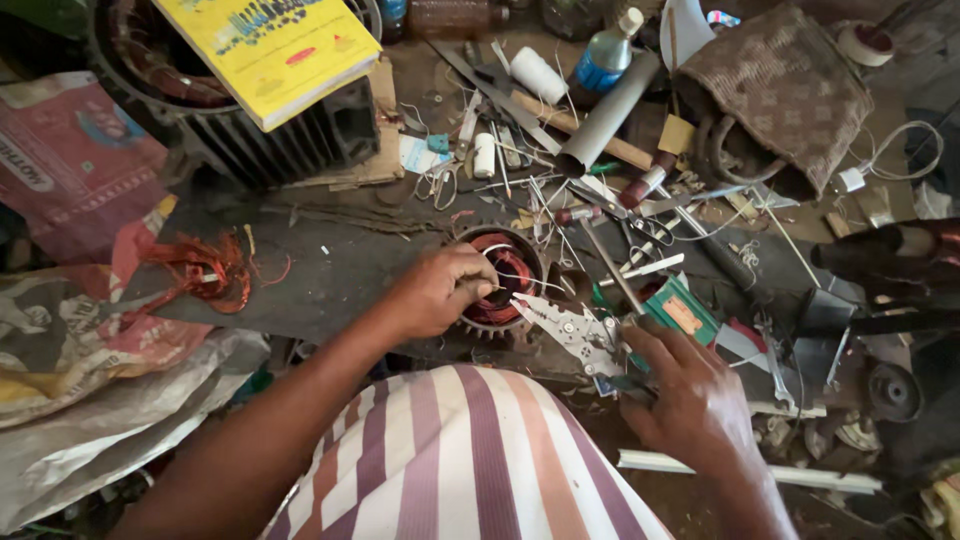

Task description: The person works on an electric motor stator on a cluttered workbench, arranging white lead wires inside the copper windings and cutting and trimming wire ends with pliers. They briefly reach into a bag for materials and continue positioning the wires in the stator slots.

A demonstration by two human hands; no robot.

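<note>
I look down on a dark, cluttered workshop floor (330, 275) strewn with tools, wire scraps and bags. My left hand (440, 290) is curled nearly closed, fingertips pinched on a thin wire end at the rim of a small round motor stator (505, 275) with red-brown copper windings, which sits on the floor just ahead of my striped-shirt belly. My right hand (690, 395) is wrapped around the handles of a flat metal wire stripper (570, 330), gripping it firmly; the tool's pointed nose reaches toward the stator's near edge, just beside it. A screwdriver (600, 255) with a red handle lies slanted just beyond the stripper, and a small green box (685, 312) lies against my right fingers. Farther out, a tangle of loose copper wire (205, 270) lies well to the left. At the top, a yellow book (270, 50) rests on a large finned motor housing (270, 145), and a grey tube (605, 115) lies near a woven brown bag (785, 90).
</note>
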